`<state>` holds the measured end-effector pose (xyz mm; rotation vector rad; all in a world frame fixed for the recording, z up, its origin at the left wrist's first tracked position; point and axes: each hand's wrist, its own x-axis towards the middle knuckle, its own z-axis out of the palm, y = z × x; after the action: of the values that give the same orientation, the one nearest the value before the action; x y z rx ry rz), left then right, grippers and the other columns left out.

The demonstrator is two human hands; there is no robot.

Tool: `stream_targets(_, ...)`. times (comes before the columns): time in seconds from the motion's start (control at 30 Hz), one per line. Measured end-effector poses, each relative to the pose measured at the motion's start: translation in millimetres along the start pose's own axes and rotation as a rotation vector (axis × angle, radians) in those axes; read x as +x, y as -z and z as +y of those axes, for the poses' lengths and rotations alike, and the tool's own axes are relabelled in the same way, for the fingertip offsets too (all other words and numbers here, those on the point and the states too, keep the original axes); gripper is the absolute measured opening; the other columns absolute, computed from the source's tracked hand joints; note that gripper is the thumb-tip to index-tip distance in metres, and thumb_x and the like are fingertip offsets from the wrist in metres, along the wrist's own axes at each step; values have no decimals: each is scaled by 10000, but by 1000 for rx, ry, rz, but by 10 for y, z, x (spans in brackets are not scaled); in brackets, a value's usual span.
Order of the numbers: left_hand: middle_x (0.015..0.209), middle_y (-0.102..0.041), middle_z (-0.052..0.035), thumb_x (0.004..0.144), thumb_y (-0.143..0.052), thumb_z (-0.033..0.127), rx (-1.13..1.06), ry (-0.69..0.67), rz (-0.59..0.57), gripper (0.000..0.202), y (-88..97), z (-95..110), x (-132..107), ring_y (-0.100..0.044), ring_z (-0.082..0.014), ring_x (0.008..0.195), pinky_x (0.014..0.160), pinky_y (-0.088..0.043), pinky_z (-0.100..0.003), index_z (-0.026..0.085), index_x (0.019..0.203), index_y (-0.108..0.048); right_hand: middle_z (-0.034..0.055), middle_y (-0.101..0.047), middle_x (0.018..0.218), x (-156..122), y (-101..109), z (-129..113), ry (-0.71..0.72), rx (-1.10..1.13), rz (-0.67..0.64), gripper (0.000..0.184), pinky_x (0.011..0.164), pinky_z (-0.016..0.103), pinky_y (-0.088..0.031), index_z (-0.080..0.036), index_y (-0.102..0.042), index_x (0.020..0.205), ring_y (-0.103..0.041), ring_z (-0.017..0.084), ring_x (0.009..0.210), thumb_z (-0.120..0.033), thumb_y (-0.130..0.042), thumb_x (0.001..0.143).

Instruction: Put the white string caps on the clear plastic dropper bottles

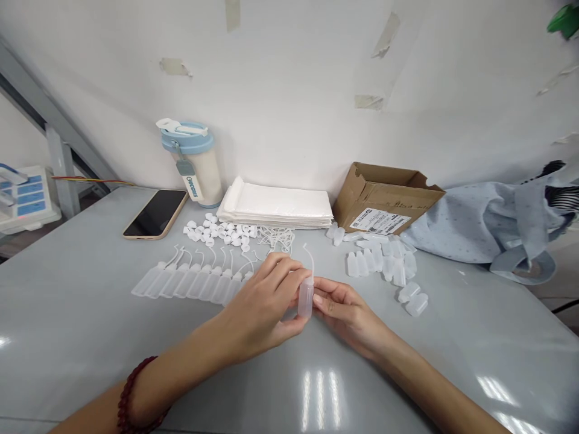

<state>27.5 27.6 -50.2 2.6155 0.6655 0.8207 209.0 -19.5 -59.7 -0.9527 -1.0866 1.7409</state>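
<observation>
Left hand (265,296) pinches bottle (305,301) top-to-base; right hand (350,313) half-curled at bottle's right, hold unclear; best kept upright

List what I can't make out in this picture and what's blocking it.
1. Right end of the row of bottles: head view, hidden by the left hand.
2. Bottom inside the cardboard box: head view, hidden by its front wall.
3. Fine print on the box label: head view, too small to read.
4. Green object: head view, cut off by the right edge.
5. Back of the held bottle: head view, turned away.
</observation>
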Motion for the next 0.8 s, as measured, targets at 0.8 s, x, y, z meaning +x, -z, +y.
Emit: stream_targets(0.8, 1045, -556, -106, 769, -541, 114, 173, 39, -191, 390, -41, 7, -14, -458, -279, 1000, 810, -465, -419, 141, 1155, -490, 32, -714, 964, 56, -40, 104, 63, -170, 243, 272, 856, 312, -475, -219, -661, 1076, -645, 167, 883, -385, -568, 881)
